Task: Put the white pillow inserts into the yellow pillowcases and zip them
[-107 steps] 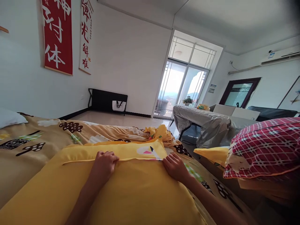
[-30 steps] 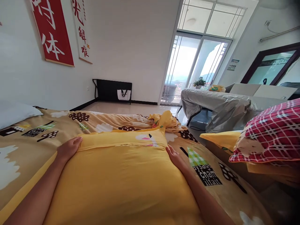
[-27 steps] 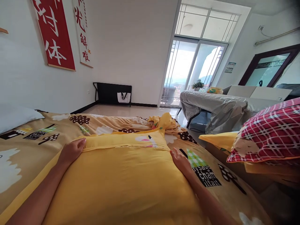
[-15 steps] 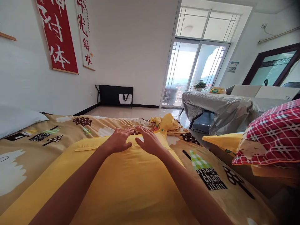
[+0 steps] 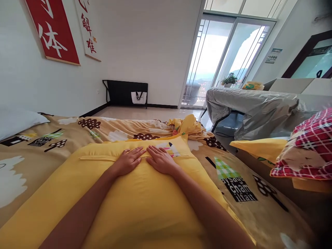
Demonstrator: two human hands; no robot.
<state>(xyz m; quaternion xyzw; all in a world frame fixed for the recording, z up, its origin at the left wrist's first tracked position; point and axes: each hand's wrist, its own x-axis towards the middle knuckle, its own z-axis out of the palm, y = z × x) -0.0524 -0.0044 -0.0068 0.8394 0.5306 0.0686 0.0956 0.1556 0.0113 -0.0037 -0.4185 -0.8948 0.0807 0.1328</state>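
Observation:
A big yellow pillow [image 5: 135, 200] lies on a tan patterned bedspread [image 5: 38, 138] right in front of me. My left hand [image 5: 128, 160] rests flat on the pillow's top, fingers stretched out, near the seam of the cover's far end. My right hand [image 5: 162, 159] lies flat beside it, fingers apart, almost touching the left. Neither hand holds anything. A small cartoon print [image 5: 169, 149] shows on the pillow just beyond my right hand.
A red plaid pillow [image 5: 308, 152] on a yellow one [image 5: 259, 147] sits at the right. A crumpled yellow cloth [image 5: 185, 126] lies at the bed's far edge. A table under grey plastic [image 5: 254, 107] stands beyond, near glass balcony doors [image 5: 220, 58]. A white pillow [image 5: 18, 121] is at left.
My hands left the pillow's two sides, came together over its middle, and now press flat on its top. The view has tilted down slightly.

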